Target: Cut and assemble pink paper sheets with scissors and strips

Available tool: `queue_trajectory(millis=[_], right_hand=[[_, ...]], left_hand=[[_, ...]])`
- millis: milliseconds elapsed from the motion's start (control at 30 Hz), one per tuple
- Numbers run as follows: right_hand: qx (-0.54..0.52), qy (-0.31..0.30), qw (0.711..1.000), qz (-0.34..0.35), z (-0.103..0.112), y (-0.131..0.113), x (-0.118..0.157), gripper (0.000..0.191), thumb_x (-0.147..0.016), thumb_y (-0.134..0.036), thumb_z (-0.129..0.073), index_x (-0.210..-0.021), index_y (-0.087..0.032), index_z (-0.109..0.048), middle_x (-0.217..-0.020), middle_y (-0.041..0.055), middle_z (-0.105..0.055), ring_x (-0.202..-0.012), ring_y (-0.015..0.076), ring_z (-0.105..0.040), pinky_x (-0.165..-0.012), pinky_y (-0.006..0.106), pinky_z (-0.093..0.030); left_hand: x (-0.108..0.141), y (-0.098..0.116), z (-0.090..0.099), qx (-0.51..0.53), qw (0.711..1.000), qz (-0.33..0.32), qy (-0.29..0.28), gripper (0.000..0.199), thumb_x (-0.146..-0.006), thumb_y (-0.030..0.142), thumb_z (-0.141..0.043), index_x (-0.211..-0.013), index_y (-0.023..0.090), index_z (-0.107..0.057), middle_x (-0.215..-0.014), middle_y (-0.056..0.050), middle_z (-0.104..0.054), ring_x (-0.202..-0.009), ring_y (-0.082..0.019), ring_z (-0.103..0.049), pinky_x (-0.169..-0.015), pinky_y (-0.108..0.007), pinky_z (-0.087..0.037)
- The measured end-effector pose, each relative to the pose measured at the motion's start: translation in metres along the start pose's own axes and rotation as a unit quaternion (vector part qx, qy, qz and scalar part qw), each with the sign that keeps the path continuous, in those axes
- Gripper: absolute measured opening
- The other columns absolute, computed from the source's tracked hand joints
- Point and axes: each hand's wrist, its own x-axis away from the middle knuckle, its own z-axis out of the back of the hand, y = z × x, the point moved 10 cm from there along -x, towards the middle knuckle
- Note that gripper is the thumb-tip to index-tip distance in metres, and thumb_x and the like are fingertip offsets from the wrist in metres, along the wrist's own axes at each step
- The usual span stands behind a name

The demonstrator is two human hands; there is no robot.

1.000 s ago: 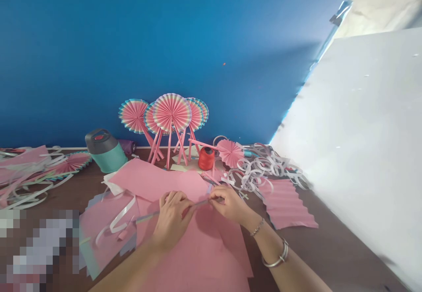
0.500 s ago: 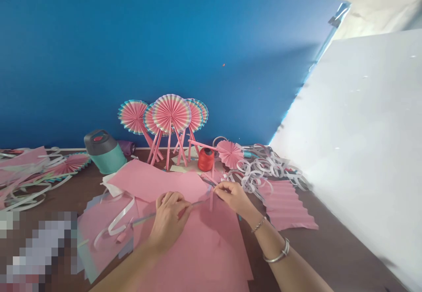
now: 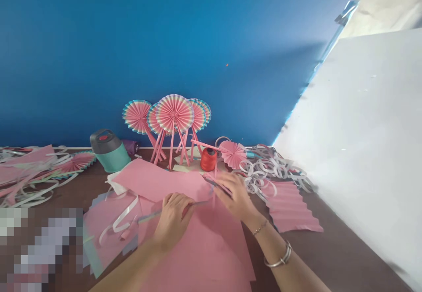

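My left hand [image 3: 174, 217] is closed on a narrow folded paper strip [image 3: 150, 217], which sticks out on both sides of the fingers. Its right end reaches toward my right hand [image 3: 234, 195]. That hand curls round a thin dark tool, apparently scissors [image 3: 220, 186], lying between thumb and fingers; blur hides the exact grip. Beneath both hands spread large pink paper sheets [image 3: 204, 252]. A thin pink stick [image 3: 216, 171] stands out just beyond the right fingers.
Several pleated paper fans [image 3: 174, 112] lean on the blue wall. A red thread spool [image 3: 208, 160], a small pink fan [image 3: 232, 155], curled white strips [image 3: 263, 171] and creased pink paper [image 3: 292, 206] lie to the right. At left stand a teal flask [image 3: 112, 153] and paper scraps [image 3: 29, 173].
My right hand has let go of the folded strip's end and shifted up and right onto the dark tool. My left hand keeps its hold. The view has turned slightly left.
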Motion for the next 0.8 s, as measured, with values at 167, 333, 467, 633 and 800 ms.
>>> queue_trajectory(millis=[167,333,467,633,800], right_hand=[[-0.116,-0.076,0.988,0.07,-0.026,-0.041,0.007,0.014,-0.082,-0.032,-0.062,-0.087,-0.02,-0.066,-0.097,0.0067,-0.067,-0.099,0.0217,-0.057,-0.091,0.039,-0.04],[-0.117,-0.117,0.986,0.005,-0.03,-0.029,0.006,0.012,-0.083,-0.029,-0.058,-0.077,-0.02,-0.062,-0.081,0.002,-0.067,-0.082,0.0179,-0.059,-0.085,0.036,-0.039],[-0.15,-0.164,0.974,-0.038,-0.031,-0.016,0.007,0.007,-0.076,-0.024,-0.061,-0.071,-0.019,-0.061,-0.075,0.0019,-0.065,-0.073,0.0163,-0.058,-0.072,0.028,-0.042],[-0.284,-0.096,0.945,-0.13,-0.027,0.012,0.003,0.017,-0.078,-0.032,-0.055,-0.07,-0.017,-0.061,-0.068,0.0001,-0.061,-0.065,0.0137,-0.054,-0.063,0.025,-0.042],[-0.352,0.058,0.909,-0.217,-0.007,0.051,0.002,0.03,-0.076,-0.046,-0.056,-0.08,-0.017,-0.065,-0.07,0.0013,-0.061,-0.065,0.0147,-0.054,-0.061,0.026,-0.043]], left_hand=[[-0.001,0.005,0.004,0.004,1.0,-0.008,0.009,0.019,-0.089,0.025,-0.047,-0.08,0.023,-0.063,-0.076,0.0,-0.065,-0.08,-0.018,-0.058,-0.081,-0.036,-0.038],[-0.001,-0.008,0.009,0.026,0.999,0.012,0.027,0.021,-0.09,0.028,-0.047,-0.079,0.024,-0.064,-0.075,0.001,-0.067,-0.075,-0.017,-0.058,-0.079,-0.035,-0.038],[0.001,-0.038,0.032,0.07,0.987,0.094,0.11,0.021,-0.088,0.034,-0.047,-0.082,0.024,-0.065,-0.081,0.001,-0.068,-0.076,-0.017,-0.059,-0.077,-0.032,-0.04],[0.008,-0.066,0.04,0.219,0.936,0.231,0.15,0.028,-0.083,0.046,-0.049,-0.08,0.02,-0.059,-0.058,0.005,-0.053,-0.051,-0.011,-0.045,-0.05,-0.022,-0.034],[0.005,-0.041,-0.008,0.447,0.859,0.24,-0.072,0.034,-0.075,0.051,-0.059,-0.084,0.019,-0.057,-0.06,0.004,-0.054,-0.051,-0.01,-0.047,-0.05,-0.021,-0.036]])
